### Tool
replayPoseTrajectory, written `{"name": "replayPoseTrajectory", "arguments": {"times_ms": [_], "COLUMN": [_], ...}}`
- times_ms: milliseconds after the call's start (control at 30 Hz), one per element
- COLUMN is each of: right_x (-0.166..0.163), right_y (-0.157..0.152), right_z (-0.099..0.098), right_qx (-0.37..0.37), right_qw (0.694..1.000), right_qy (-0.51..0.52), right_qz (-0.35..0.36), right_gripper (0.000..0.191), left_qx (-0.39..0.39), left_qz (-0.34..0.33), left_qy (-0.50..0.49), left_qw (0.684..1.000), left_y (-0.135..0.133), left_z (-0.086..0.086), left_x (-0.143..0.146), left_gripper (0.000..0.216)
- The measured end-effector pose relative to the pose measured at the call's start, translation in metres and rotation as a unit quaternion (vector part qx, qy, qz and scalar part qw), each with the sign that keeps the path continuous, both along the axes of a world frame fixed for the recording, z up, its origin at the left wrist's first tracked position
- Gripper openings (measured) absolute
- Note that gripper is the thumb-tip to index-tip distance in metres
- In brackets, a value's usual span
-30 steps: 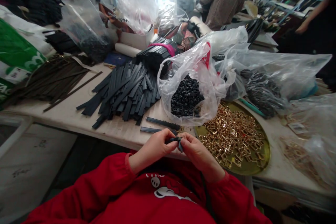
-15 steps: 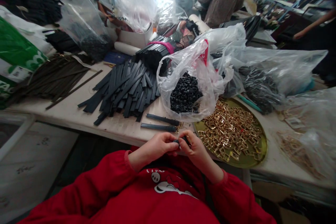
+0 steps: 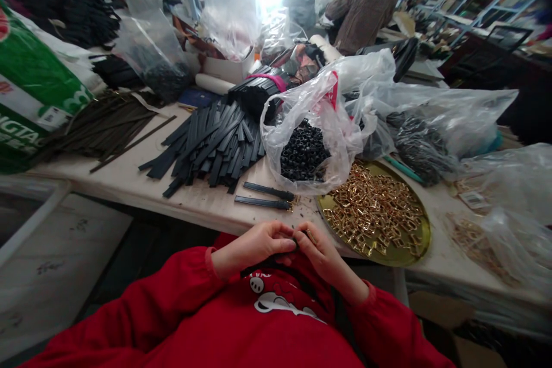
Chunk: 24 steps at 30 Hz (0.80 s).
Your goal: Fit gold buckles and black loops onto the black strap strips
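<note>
My left hand (image 3: 268, 243) and my right hand (image 3: 318, 253) meet at the table's front edge, fingers pinched together. Between the fingertips is a dark strap, mostly covered by them; a glint of gold shows at the right fingers. Just beyond the hands lie two black straps (image 3: 263, 202) side by side, their right ends fitted with gold metal pieces. A round tray (image 3: 425, 241) of gold buckles (image 3: 375, 204) stands to the right of my right hand. Behind the two straps, an open plastic bag (image 3: 273, 152) holds small black loops (image 3: 303, 152).
A heap of black straps (image 3: 207, 144) spreads across the table (image 3: 125, 184) on the left, beside darker brown strips (image 3: 112, 121). Plastic bags (image 3: 478, 109) crowd the right side. A green-and-white package (image 3: 38, 69) stands far left. Another person (image 3: 366, 8) is in the background.
The view has tilted and shifted slightly. Both hands stay together at the table edge; the dark piece between them is now more hidden by the fingers.
</note>
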State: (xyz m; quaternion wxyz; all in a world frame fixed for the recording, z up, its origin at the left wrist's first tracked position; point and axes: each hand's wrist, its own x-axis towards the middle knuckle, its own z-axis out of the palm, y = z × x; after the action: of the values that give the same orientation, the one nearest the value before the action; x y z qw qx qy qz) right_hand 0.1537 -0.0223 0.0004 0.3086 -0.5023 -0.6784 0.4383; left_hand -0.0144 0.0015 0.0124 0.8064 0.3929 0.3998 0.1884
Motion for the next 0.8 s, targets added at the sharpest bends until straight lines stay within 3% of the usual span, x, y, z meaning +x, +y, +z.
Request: {"name": "replayPoseTrajectory", "arguments": {"times_ms": [133, 300, 400, 500, 667, 733, 800], "right_x": [0.000, -0.004, -0.006, -0.009, -0.017, -0.018, -0.019], "right_y": [-0.006, -0.010, -0.009, -0.005, 0.012, 0.026, 0.046], "right_z": [-0.002, -0.006, -0.012, -0.018, -0.025, -0.029, -0.033], "right_qx": [0.003, 0.007, 0.018, 0.038, 0.070, 0.107, 0.148], "right_qw": [1.000, 0.999, 0.997, 0.997, 0.995, 0.990, 0.979], "right_qy": [0.005, 0.027, 0.037, -0.008, -0.018, -0.023, -0.068], "right_qz": [-0.019, -0.017, -0.060, -0.071, -0.068, -0.093, -0.123], "right_gripper": [0.021, 0.022, 0.023, 0.024, 0.024, 0.025, 0.024], "left_qx": [0.037, 0.106, 0.152, 0.214, 0.312, 0.380, 0.461], "left_qz": [-0.034, -0.031, -0.095, -0.153, -0.158, -0.155, -0.128], "left_qy": [0.018, 0.044, 0.077, 0.155, 0.208, 0.251, 0.315], "left_qw": [0.999, 0.993, 0.981, 0.952, 0.913, 0.877, 0.820], "left_y": [-0.003, -0.005, -0.001, 0.005, 0.020, 0.034, 0.055], "left_z": [0.004, 0.002, 0.003, 0.005, 0.003, 0.003, 0.003], "left_x": [-0.003, 0.001, -0.002, -0.008, -0.005, -0.004, -0.010], "left_gripper": [0.037, 0.031, 0.023, 0.031, 0.035, 0.034, 0.033]}}
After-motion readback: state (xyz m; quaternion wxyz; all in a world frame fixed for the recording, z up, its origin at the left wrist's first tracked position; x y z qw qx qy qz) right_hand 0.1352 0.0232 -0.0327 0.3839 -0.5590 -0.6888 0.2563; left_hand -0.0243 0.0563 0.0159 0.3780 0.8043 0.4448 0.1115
